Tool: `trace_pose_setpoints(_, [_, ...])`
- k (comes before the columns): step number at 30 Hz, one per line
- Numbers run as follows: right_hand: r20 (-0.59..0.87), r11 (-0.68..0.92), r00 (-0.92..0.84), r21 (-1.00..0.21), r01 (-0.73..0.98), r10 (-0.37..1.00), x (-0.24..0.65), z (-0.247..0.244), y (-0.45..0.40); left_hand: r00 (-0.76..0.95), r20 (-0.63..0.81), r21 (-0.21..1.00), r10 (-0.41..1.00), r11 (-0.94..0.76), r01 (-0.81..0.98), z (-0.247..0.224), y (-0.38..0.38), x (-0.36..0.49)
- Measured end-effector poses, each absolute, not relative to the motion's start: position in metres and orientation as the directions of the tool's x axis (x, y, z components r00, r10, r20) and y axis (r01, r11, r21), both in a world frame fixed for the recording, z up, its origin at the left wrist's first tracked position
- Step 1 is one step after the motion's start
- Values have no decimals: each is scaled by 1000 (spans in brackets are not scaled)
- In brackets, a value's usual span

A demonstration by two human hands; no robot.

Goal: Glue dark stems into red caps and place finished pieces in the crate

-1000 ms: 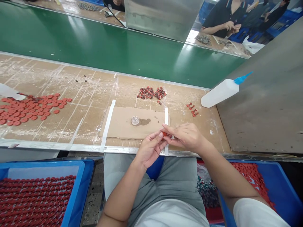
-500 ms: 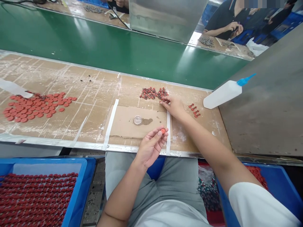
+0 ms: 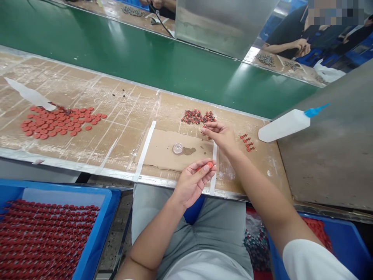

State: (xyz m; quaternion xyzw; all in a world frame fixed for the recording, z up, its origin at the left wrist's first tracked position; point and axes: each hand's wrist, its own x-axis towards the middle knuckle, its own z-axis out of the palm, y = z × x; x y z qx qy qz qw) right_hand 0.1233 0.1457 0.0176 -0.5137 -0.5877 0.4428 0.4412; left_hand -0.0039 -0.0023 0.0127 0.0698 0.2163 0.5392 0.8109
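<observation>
My left hand (image 3: 194,181) is closed on a red disc (image 3: 210,165), pinched between thumb and fingers above the front edge of the cardboard sheet (image 3: 163,155). My right hand (image 3: 220,134) is closed in a pinch on a small red and dark part (image 3: 204,126), just in front of a pile of such parts (image 3: 192,116). A small clear cup (image 3: 177,148) sits on the cardboard beside a wet stain. To the right of my right hand, several red pieces (image 3: 247,142) lie in a short row.
A white bottle (image 3: 285,125) with a blue nozzle leans near the metal wall at right. Many red discs (image 3: 58,123) lie at left beside a white pointed object (image 3: 30,95). Blue trays (image 3: 106,206) flank my legs. A person's hands show beyond the green belt (image 3: 145,62).
My right hand has drawn slightly back from the pile, with a small part now between its fingertips. The left hand still holds the disc. The whole view has shifted.
</observation>
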Motion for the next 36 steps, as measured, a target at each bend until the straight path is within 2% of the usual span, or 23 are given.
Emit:
trace_pose_setpoints(3, [91,93,-47,-994,52,995,103,17,125,325,-257,353,910,402,-845,15,-5,-6])
trace_pose_setpoints(6, [110,112,-50,-993,28,993,84,13,110,333,-242,358,912,402,-842,19,-7,-8])
trace_pose_setpoints(10, [226,231,-51,-962,146,973,70,6,100,342,-234,359,910,408,-840,22,-10,-11])
trace_pose_setpoints(15, [464,461,-93,-798,388,881,66,-2,98,343,-231,323,910,405,-856,22,-9,-13])
trace_pose_setpoints(21, [584,601,-192,-665,443,789,62,-3,103,326,-252,295,911,393,-871,22,-8,-15])
trace_pose_setpoints(24, [566,604,-237,-651,459,790,62,-2,107,328,-256,287,909,395,-872,22,-7,-15])
trace_pose_setpoints(30, [395,464,-245,-736,492,886,65,-4,109,333,-279,281,901,408,-869,23,-6,-14])
trace_pose_setpoints(36, [371,446,-246,-749,490,895,65,-4,105,333,-274,289,902,407,-867,22,-6,-13])
